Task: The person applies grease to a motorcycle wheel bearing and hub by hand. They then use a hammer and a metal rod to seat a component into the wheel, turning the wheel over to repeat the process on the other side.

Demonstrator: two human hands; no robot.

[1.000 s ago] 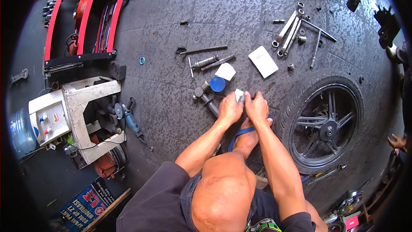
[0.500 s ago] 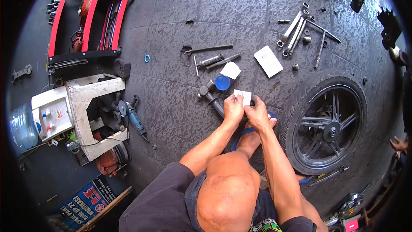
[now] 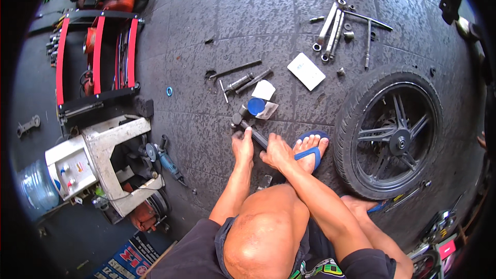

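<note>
Now the small white card that both hands pinched a moment ago is gone from them. The left hand (image 3: 243,147) lies loosely curled on the dark-handled steel hammer (image 3: 251,129), and the right hand (image 3: 277,153) is clasped around its handle, so the work has moved to the hammer. It lies on grey concrete floor (image 3: 196,72), beside a blue-lidded round tin (image 3: 257,106), near a black spoked motorcycle wheel (image 3: 388,132).

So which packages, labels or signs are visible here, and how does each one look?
White flat box: on the floor below the wrenches, rectangular.
Small white packet: beside a blue round lid.
Printed carton: bottom left, blue with red and white.
Red tag: bottom right corner.
</note>
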